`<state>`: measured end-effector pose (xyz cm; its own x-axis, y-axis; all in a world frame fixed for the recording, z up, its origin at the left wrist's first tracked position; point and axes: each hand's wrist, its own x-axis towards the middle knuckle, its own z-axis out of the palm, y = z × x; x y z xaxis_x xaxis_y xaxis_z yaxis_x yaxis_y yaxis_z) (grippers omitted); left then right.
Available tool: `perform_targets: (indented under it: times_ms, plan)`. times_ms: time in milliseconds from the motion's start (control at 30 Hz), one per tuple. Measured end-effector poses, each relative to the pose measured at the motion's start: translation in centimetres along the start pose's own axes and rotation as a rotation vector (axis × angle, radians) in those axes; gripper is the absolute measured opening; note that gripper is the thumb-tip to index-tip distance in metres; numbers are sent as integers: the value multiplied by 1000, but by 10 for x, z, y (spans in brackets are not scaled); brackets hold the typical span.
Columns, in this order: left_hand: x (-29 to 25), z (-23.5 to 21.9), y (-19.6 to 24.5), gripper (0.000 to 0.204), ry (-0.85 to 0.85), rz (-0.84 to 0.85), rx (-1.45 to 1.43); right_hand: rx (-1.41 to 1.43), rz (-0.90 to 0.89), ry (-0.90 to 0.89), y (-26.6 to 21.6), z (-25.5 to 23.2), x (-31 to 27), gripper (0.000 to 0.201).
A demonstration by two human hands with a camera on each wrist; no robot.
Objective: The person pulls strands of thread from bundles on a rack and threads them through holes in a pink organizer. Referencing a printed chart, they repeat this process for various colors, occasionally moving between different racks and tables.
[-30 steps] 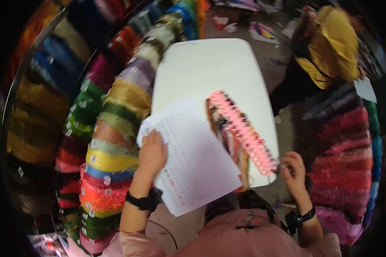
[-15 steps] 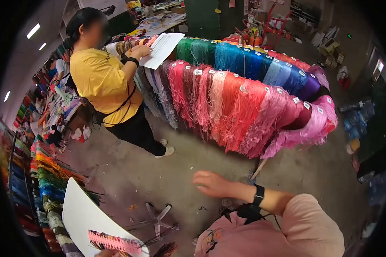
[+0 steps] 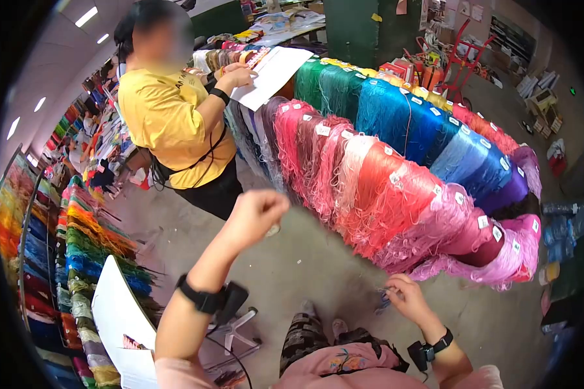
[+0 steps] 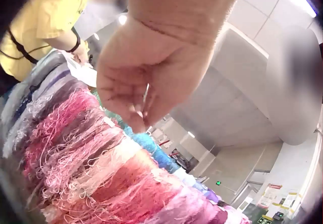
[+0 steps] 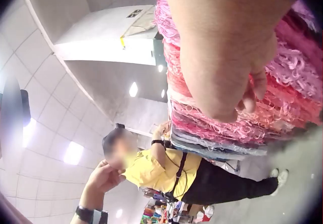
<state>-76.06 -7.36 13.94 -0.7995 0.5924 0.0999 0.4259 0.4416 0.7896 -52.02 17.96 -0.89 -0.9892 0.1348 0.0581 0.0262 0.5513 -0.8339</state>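
Observation:
My left hand [image 3: 256, 217] is raised in mid-air in the head view, overlapping the floor and the legs of a person in a yellow shirt [image 3: 169, 117]. Its fingers curl loosely towards the thumb, and in the left wrist view the palm [image 4: 146, 72] shows nothing held. Lower and to the right, my right hand [image 3: 409, 299] hangs with relaxed, bent fingers and nothing visible in it. Nearest to both hands is a long rack of thread skeins [image 3: 370, 194], pink, coral and red with small white labels. Blue and green skeins [image 3: 396, 120] hang on its far side.
The person at the rack's far end touches a white printed sheet [image 3: 276, 74] lying on the skeins. A white table [image 3: 113, 298] with paper on it stands at the lower left, beside another rack of coloured skeins [image 3: 87, 249]. A wheeled chair base [image 3: 237, 334] is on the floor.
My left hand has left the paper on the white table and risen in front of me. The view has swung right, from the table to the pink skeins; the right hand is lower.

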Motion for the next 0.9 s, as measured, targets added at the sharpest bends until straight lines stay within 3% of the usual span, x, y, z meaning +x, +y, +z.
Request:
perform_targets:
  times_ms: [100,133,300,400,433,567,667,800,900]
  plan:
    - [83,15,-40,15,232,2,-39,-1,13,60,-3,6,11,19]
    - [112,21,-64,14,282,72,-52,4,27,81,-3,9,15,19]
    - [197,42,-94,14,438,-3,-158,-28,143,119,-15,4,42,21]
    - [229,55,-115,14,562,90,-174,-62,209,103,-18,-1,65,21]
    - [234,58,-120,15,523,26,-163,-65,221,100,-18,0,73,21]
    - [241,54,-127,13,497,116,-142,-52,253,56,-32,11,107,21]
    - [237,47,-128,12,375,92,-334,-70,106,71,-32,25,127,18]
    - [237,43,-140,11,307,99,-548,-83,87,13,-36,33,144,21]
    - [225,26,-128,9,258,52,-548,-66,53,-11,-43,36,157,22]
